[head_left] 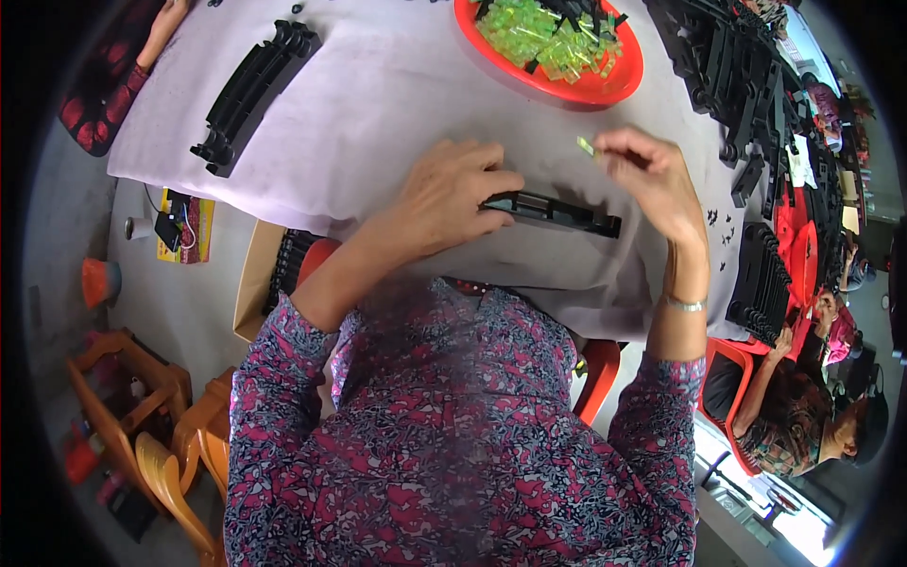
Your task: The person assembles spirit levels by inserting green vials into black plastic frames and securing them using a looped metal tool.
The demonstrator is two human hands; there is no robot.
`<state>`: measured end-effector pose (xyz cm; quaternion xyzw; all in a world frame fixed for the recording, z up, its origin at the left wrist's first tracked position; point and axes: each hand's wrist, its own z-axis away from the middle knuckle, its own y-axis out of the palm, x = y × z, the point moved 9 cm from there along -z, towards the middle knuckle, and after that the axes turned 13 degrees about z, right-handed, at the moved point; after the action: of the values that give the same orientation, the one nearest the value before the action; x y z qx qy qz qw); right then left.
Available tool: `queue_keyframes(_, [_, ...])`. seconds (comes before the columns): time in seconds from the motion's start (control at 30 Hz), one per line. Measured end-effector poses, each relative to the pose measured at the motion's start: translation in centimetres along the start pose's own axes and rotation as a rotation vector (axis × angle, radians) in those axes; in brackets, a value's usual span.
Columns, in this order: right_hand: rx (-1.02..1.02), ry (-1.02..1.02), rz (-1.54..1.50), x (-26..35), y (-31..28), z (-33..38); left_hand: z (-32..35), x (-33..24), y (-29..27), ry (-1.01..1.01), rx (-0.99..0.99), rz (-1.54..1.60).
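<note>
My left hand (458,194) is closed round the left end of a long black plastic part (562,214), which lies on the pale tablecloth in front of me. Its other end points to the right, below my right hand (652,175). Between thumb and fingertips, that right hand pinches a small yellow-green translucent piece (586,146), held up apart from the black part. Farther off, a red bowl (605,94) is heaped with similar green pieces (548,38) and some small black ones. The fingers of my right hand are slightly blurred.
Another long black part (255,94) lies at the far left, near a co-worker's arm (161,38). Piles of black parts (723,76) and a stack of them (761,283) cover the right side. Tiny black bits (723,236) are scattered nearby. A cardboard box (253,283) stands below the left edge.
</note>
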<state>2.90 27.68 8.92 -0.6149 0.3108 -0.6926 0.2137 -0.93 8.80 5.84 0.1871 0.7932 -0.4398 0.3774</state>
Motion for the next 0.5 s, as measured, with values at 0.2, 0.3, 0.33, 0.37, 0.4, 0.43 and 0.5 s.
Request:
queue_keyframes(0.2, [0.076,-0.085,0.010,1.9,3.1,4.8,-0.2,0.0,0.1,-0.018,0.079,0.038])
queue_keyframes(0.3, [0.028,-0.119,0.173,3.7,4.1,4.9,-0.1,-0.3,0.4,-0.018,0.105,0.021])
queue_keyframes(0.33, [0.031,-0.120,0.171,3.9,4.5,4.8,-0.1,-0.4,0.5,-0.018,0.103,0.012])
queue_keyframes(0.37, [0.027,-0.148,0.229,4.2,4.8,4.7,0.0,-0.3,0.5,-0.021,0.102,0.011])
queue_keyframes(0.4, [0.024,-0.176,0.287,4.5,5.1,4.6,0.1,-0.2,0.5,-0.032,0.105,0.019])
queue_keyframes(0.43, [0.028,-0.178,0.288,4.6,5.3,4.6,0.1,-0.1,0.5,-0.044,0.106,0.028])
queue_keyframes(0.5, [0.008,-0.170,0.318,4.8,5.4,4.4,0.1,-0.2,0.5,-0.049,0.105,0.025])
